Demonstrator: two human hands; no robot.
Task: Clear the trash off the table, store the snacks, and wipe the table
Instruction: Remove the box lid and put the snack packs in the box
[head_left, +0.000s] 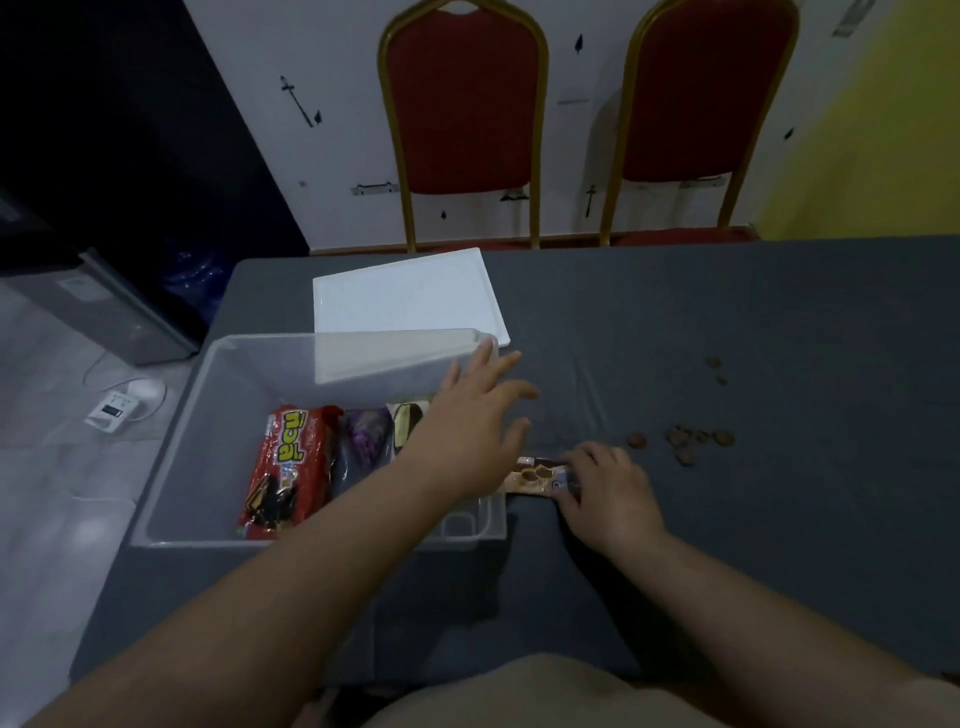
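A clear plastic bin (208, 415) stands on the left part of the grey-covered table (727, 519). Inside it lie a red snack pack (291, 467), a purple pack (366, 434) and a pale pack with a dark oval (406, 422). My left hand (478, 415) hovers over the bin's right side, fingers spread, holding nothing. My right hand (605, 493) rests on the table just right of the bin, fingers closed on a brown cookie packet (535, 475) that lies flat. Brown cookie crumbs (685, 441) are scattered to the right.
The bin's white lid (405, 296) lies flat on the table behind the bin. Two red chairs with gold frames (462, 104) stand at the far edge. A grey appliance (104, 312) and a white power strip (111, 410) sit on the floor at left.
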